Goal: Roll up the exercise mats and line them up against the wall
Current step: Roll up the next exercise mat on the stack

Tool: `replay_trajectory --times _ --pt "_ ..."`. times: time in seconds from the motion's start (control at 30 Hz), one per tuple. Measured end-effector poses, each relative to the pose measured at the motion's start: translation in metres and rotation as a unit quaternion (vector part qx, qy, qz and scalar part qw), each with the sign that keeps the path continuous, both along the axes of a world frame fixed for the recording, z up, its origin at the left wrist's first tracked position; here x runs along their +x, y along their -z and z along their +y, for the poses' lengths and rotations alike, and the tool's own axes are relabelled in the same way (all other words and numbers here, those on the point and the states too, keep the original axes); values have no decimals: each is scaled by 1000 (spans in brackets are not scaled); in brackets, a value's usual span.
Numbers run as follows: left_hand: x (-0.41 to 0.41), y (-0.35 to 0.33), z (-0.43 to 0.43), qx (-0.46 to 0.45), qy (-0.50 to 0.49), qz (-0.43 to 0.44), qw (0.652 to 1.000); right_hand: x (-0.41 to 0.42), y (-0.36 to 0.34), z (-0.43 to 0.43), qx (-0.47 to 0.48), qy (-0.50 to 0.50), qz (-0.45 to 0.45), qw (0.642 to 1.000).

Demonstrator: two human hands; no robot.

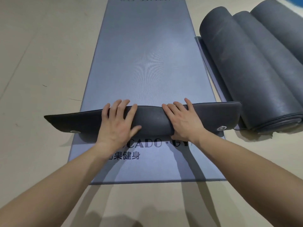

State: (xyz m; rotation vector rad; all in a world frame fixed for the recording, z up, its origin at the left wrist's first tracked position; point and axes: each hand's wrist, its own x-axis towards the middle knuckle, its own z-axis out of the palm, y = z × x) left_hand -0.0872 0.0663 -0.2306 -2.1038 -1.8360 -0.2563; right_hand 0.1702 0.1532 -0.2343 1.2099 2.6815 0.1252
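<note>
Both hands are on the dark roll (150,118) lying across the flat blue-grey mat (147,63). The left hand (118,122) is spread flat on top, and the right hand (182,122) wraps over it, thumb tucked under. It looks soft, rubbery and grippy, and floppy out by the metal eyelets (221,128), so I'd hold it mid-roll. Three rolled mats (246,71) sit right of the flat mat.

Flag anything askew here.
The dark roll under the left hand and right hand sits crooked across the flat mat, its left end lower, overhanging the floor. The nearest rolled mat has a loose flap trailing out.
</note>
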Motion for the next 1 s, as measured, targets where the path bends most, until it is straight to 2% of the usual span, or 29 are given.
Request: replay_trajectory --times 0.13,0.27,0.33,0.4,0.5,0.67,0.73,0.9,1.0 --pt "5 14 -10 -134 -41 57 988 -3 -1 27 -122 6 7 992" --pt "0 13 16 -162 -60 70 982 -4 -7 44 -181 8 2 983" --pt "-8 7 31 -176 -53 70 980 -3 -12 45 -153 5 0 988" --pt "-11 7 36 -203 -37 79 975 0 -15 31 -59 12 -9 998" --pt "-14 18 33 -224 -20 58 973 11 -6 -6 75 55 25 995" --pt "-15 20 34 -241 -19 43 969 43 24 -22 99 70 61 991" --pt "-13 17 33 -258 -35 39 965 39 22 -9 68 77 55 993" --pt "-9 7 36 -301 -56 35 951 26 8 15 -99 89 3 991" --pt "-7 -2 35 -331 -61 23 942 22 -6 17 -142 94 -18 985"
